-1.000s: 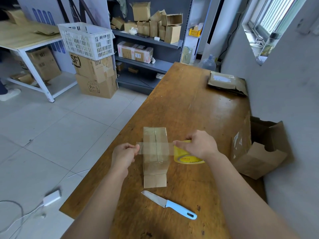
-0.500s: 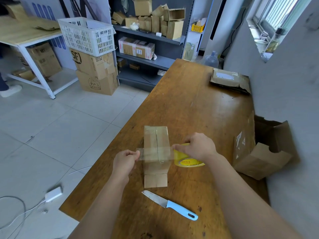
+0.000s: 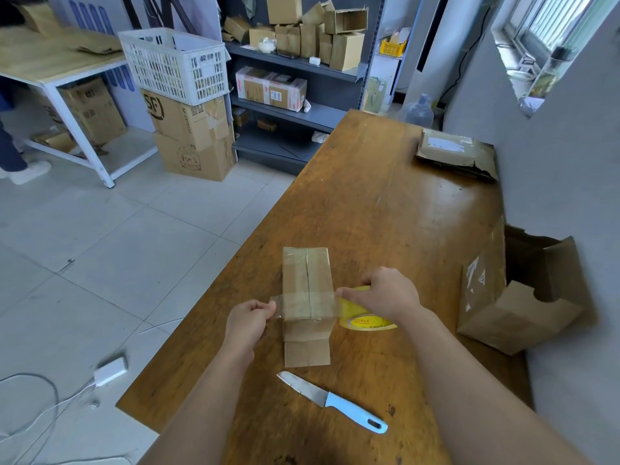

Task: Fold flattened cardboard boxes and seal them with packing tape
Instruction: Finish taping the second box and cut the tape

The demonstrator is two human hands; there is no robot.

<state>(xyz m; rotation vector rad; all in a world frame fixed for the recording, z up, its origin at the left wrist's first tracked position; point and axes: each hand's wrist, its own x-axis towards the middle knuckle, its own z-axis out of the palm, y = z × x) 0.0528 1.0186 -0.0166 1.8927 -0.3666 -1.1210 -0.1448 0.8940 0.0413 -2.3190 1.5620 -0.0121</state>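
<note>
A small folded cardboard box (image 3: pixel 307 273) stands on the wooden table (image 3: pixel 385 203), its top seam taped lengthwise and one flap lying open at the near end. My right hand (image 3: pixel 385 293) grips a yellow roll of clear packing tape (image 3: pixel 364 317) just right of the box. My left hand (image 3: pixel 250 318) pinches the free end of the tape strip (image 3: pixel 307 305), which stretches crosswise over the near half of the box.
A knife with a light blue handle (image 3: pixel 335 401) lies near the table's front edge. An open larger carton (image 3: pixel 516 297) sits at the right edge by the wall. Flattened cardboard (image 3: pixel 453 152) lies at the far right. Shelves, stacked boxes and a white crate (image 3: pixel 177 65) stand beyond.
The stretched tape strip has come down closer to the box top, and both hands have shifted slightly. The box stays in place.
</note>
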